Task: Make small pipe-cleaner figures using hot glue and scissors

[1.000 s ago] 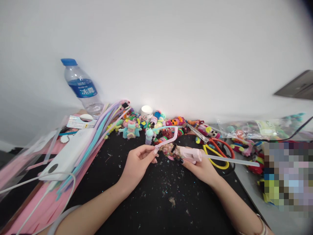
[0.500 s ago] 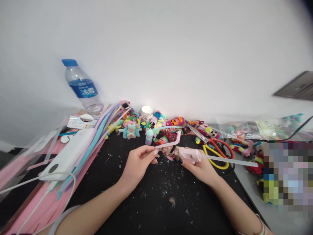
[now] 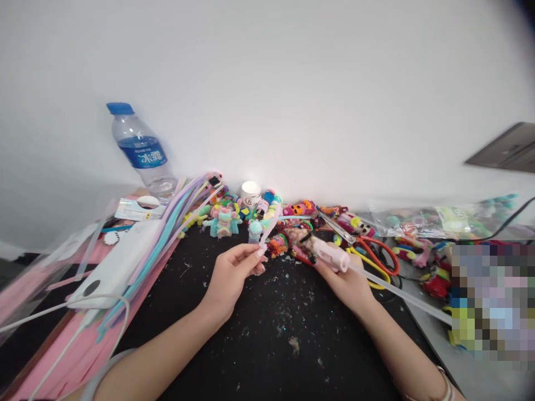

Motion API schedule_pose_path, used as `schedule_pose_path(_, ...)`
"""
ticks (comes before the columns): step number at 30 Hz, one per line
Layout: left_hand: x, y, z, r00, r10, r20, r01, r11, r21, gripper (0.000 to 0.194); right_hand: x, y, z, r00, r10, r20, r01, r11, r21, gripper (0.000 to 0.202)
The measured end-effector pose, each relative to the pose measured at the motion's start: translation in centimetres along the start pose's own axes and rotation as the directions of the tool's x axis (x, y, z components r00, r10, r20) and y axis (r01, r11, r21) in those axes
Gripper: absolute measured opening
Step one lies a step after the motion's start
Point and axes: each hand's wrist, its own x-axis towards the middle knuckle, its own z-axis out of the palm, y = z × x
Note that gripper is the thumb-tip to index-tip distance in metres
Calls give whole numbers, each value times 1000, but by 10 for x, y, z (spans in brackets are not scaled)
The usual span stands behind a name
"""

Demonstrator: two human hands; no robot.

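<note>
My left hand (image 3: 232, 278) pinches the lower end of a short, bent pale pink pipe cleaner (image 3: 272, 224) between thumb and fingers. Its free end points up and away from me. Closed around the handle of a pale pink hot glue gun (image 3: 330, 254) is my right hand (image 3: 349, 285). A long translucent glue stick (image 3: 401, 292) sticks out of the gun's back end toward the lower right. The gun's grubby nozzle side faces up and left, apart from the pipe cleaner. A small blue-and-lilac fuzzy figure (image 3: 254, 228) stands just beyond my left fingertips.
Several colourful pipe-cleaner figures (image 3: 225, 221) line the wall with a white paper cup (image 3: 251, 192). Scissors (image 3: 378, 253) with orange and yellow handles lie right. On the left are a water bottle (image 3: 142, 150), a white power strip (image 3: 111, 264) with cable, and pipe-cleaner bundles (image 3: 161, 225). Scraps litter the black mat (image 3: 267, 345).
The pipe cleaner and my left hand have moved slightly left, away from the nozzle, and its free end now points upward. The glue gun has tilted, its glue stick swinging downward on the right.
</note>
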Motion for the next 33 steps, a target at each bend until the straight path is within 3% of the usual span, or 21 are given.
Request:
schedule_pose_path(5, 0, 0, 1, 1000, -24, 19, 24, 1000, -9, 14, 5, 4, -1, 975, 162, -153, -182, 975, -128, 35)
schedule_pose_path(9, -2, -1, 2, 999, -42, 33, 42, 999, -5, 15, 7, 13, 3, 966, 137, -220, -189, 953, -238, 44)
schedule_pose_path(13, -3, -1, 3, 997, -48, 56, 48, 999, 3, 15, 7, 20, 6, 972, 110, -206, -186, 899, -395, 42)
schedule_pose_path(18, -3, 0, 4, 997, -24, 79, 17, 996, 87, 13, 7, 11, 3, 967, 138, -214, -230, 836, -498, 43)
schedule_pose_path(21, -6, 2, 5, 994, -3, 110, -15, 986, 168, 13, 5, 1, 1, 974, 26, -227, -116, 913, -392, 42)
schedule_pose_path(23, -8, 3, 6, 987, 0, 158, -37, 972, 231, 12, 1, -7, 2, 980, -108, -165, 74, 978, -197, 37)
schedule_pose_path(25, -11, 2, 7, 975, -1, 220, -66, 953, 296, 12, -6, -16, 5, 973, -219, -76, 221, 975, 24, 30)
schedule_pose_path(29, -16, -4, 9, 942, 52, 331, -190, 898, 398, 14, -16, -35, 13, 967, -253, -23, 253, 950, 181, 12)
schedule_pose_path(33, -17, -7, 11, 917, 59, 394, -252, 853, 458, 14, -17, -43, 17, 963, -267, -50, 271, 946, 178, 19)
